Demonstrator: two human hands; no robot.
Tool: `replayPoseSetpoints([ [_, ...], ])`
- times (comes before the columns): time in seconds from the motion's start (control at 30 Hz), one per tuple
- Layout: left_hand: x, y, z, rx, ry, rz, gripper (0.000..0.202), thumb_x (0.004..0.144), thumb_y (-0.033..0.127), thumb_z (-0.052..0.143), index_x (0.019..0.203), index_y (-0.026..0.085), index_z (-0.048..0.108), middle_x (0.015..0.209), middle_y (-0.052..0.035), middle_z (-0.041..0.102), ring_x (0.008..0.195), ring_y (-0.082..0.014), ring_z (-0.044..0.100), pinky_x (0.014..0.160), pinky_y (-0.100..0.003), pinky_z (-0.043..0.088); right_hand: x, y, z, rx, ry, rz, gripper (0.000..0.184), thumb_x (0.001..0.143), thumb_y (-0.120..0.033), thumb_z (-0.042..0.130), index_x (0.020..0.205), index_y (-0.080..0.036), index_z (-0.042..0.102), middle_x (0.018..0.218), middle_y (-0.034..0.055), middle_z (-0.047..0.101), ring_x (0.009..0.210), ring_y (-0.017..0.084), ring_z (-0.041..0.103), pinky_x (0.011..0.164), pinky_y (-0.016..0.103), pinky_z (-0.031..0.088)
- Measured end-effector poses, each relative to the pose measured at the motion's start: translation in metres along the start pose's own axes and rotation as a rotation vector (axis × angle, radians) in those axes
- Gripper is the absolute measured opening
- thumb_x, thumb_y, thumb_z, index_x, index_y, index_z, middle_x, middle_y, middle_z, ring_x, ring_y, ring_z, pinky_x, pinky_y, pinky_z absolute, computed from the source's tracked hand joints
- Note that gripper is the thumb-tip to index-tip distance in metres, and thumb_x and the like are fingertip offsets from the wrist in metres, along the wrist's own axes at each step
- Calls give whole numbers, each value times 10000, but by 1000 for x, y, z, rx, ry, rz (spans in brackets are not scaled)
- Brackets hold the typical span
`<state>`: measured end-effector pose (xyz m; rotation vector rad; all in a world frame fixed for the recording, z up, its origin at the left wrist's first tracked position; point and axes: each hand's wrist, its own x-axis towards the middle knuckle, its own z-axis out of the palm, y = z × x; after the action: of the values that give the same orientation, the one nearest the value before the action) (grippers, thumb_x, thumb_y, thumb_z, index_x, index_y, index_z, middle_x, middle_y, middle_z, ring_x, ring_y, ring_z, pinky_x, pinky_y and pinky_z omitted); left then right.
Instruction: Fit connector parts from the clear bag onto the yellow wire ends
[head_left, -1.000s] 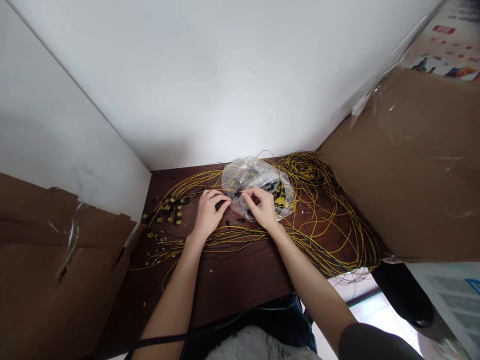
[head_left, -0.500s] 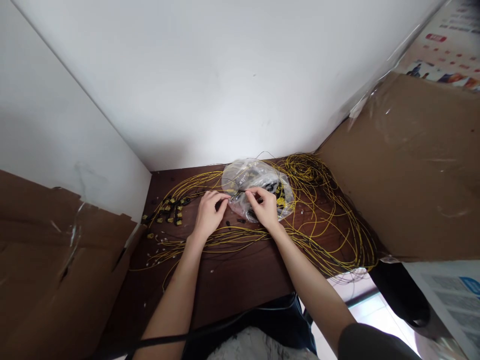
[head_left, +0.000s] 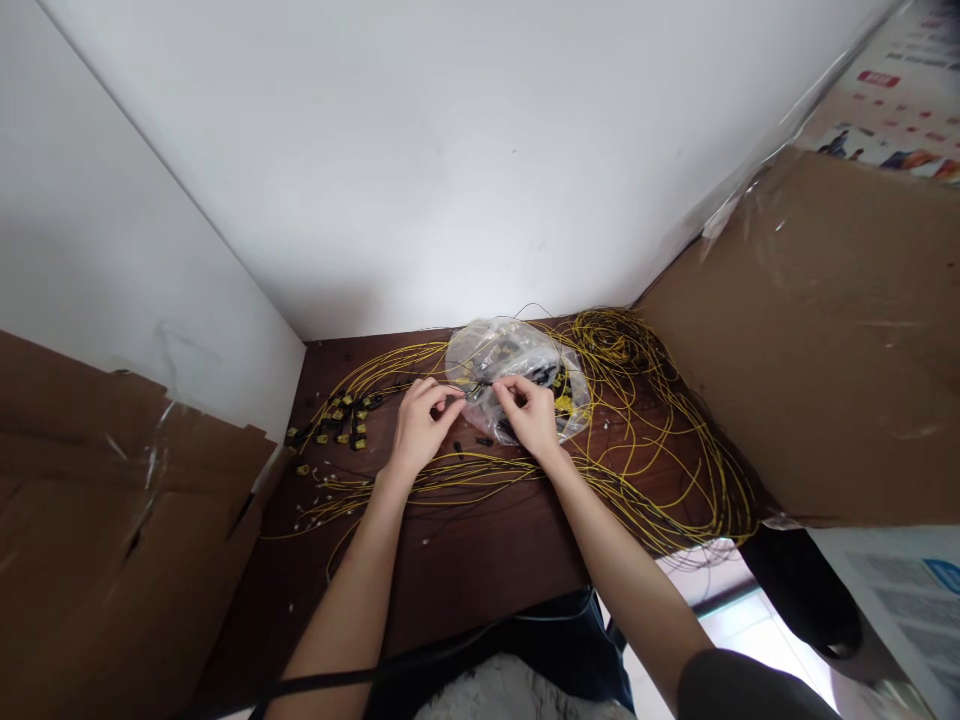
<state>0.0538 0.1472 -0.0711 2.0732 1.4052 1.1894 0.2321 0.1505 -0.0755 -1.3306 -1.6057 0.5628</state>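
My left hand point(head_left: 418, 428) and my right hand point(head_left: 531, 415) meet fingertip to fingertip over a dark wooden table point(head_left: 465, 560). Both pinch a small dark part on a wire point(head_left: 472, 393) between them; it is too small to name. Just behind the hands lies a clear plastic bag point(head_left: 517, 365) with black and yellow pieces inside. Thin yellow wires point(head_left: 660, 470) loop across the table around and under my hands. A cluster of small yellow and black connectors point(head_left: 337, 422) lies left of my left hand.
Cardboard sheets stand at the left point(head_left: 112, 540) and right point(head_left: 832, 340) of the table, with white walls behind. A few small black parts point(head_left: 480, 441) lie between my hands. A black cable point(head_left: 420, 665) crosses my lap at the table's near edge.
The hands stay together at the same spot; only the fingers shift slightly on the small part. The view has drifted a little.
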Motion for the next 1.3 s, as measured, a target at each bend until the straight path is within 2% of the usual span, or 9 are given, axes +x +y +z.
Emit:
replayPoseSetpoints([
  [0.2,0,-3,2,2,55,-42,239,856,331,507,861,181,693,655,-7,492,663,-144,463,652,-268,394,0,-1,0,-17,-37,-20,297,836,-381,507,748,-139,653,474,-54,405,447,81,354,484,214,295],
  [0.3,0,-5,0,-38,64,-70,231,837,348,536,879,190,699,662,-4,507,657,-139,472,652,-266,397,0,0,0,-16,-35,-18,296,836,-382,507,754,-138,654,480,-51,414,445,81,353,485,216,295],
  [0.43,1,-9,-5,-117,140,-140,223,777,370,612,891,202,704,598,24,428,602,-126,442,619,-257,389,0,2,1,5,-5,13,311,840,-397,495,770,-136,648,503,-42,445,461,84,360,495,216,300],
  [0.6,1,-14,-7,-132,225,-178,211,790,362,588,714,188,681,566,31,377,566,-107,411,589,-243,374,0,2,1,37,-8,12,320,839,-414,495,779,-139,649,517,-38,452,479,92,373,508,218,317],
  [0.8,1,-14,-4,-111,208,-152,214,795,344,580,701,181,683,582,24,424,567,-105,420,577,-243,362,1,1,0,21,-45,-35,304,842,-402,507,817,-147,671,504,-44,431,473,97,380,510,224,317],
  [1.03,1,-9,-4,-96,140,-125,231,809,356,565,717,182,688,653,-7,540,628,-125,485,595,-255,381,-1,-1,-2,-32,-145,-89,316,855,-408,490,841,-165,692,543,-18,537,491,117,449,534,233,350],
  [1.3,2,-4,-3,-160,132,-105,195,814,320,565,731,182,677,774,-33,658,756,-154,596,736,-283,455,0,-1,0,19,-164,-56,296,860,-390,486,838,-158,671,587,-5,588,510,124,493,547,232,376],
])
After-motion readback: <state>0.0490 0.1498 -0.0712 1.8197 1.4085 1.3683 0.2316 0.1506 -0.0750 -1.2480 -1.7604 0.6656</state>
